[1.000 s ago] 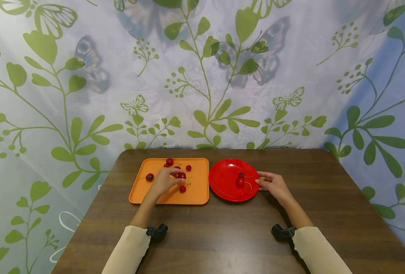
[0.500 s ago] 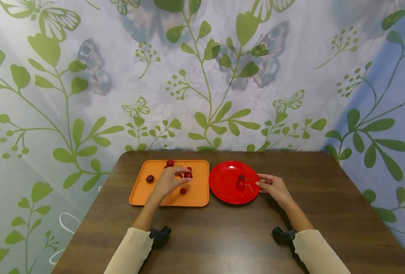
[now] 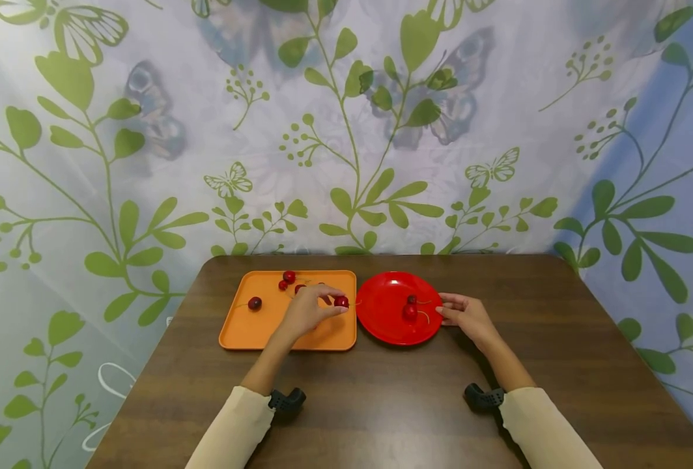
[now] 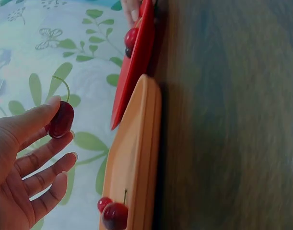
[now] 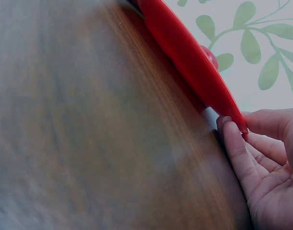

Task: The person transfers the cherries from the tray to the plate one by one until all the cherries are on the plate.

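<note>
Between thumb and fingertips my left hand pinches a dark red cherry, its green stem sticking out. In the head view this cherry overlaps the right rim of the orange tray. Several other cherries lie in the tray, one alone at its left and a cluster near the back edge, partly behind my hand. A red plate stands just right of the tray and bears two stemmed cherries. My right hand grips the plate's right rim, thumb and fingers on either side of it in the right wrist view.
Tray and plate rest side by side near the back of a brown wooden table. Behind its far edge hangs a cloth printed with leaves and butterflies. A black wrist camera sits below my left hand, another below my right.
My left hand has lifted the cherry from the middle of the tray and carried it right toward the plate. My right hand stays on the plate's rim.
</note>
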`<state>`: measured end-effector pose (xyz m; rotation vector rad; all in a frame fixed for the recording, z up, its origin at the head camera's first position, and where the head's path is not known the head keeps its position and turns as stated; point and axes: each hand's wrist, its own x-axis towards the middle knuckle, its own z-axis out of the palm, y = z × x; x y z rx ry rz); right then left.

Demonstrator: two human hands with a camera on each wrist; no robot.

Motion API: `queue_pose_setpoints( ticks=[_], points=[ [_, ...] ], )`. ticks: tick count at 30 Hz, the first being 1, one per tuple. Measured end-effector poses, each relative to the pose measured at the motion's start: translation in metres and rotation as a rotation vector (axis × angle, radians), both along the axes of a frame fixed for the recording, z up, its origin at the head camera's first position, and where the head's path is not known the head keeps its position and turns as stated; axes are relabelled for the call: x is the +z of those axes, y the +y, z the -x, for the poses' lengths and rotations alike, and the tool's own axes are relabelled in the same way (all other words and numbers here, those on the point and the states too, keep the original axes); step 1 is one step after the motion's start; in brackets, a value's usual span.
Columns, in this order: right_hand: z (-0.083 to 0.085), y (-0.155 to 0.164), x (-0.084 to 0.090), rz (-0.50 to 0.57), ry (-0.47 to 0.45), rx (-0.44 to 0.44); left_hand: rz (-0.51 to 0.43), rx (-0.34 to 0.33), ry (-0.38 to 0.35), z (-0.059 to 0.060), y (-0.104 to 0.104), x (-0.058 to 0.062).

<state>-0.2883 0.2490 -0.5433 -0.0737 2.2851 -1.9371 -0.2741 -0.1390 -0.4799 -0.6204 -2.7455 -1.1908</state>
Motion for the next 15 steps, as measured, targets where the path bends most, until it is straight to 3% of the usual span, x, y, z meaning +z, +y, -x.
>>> queue_pose_setpoints(
  ticks=[8, 15],
  points=[
    [0.0, 0.001, 0.002, 0.008, 0.019, 0.008, 0.032, -0.075, 0.046, 0.002, 0.022, -0.001],
    [0.0, 0.0, 0.001, 0.013, 0.012, 0.003, 0.042, -0.084, 0.011, 0.003, 0.041, -0.002]
  ],
)
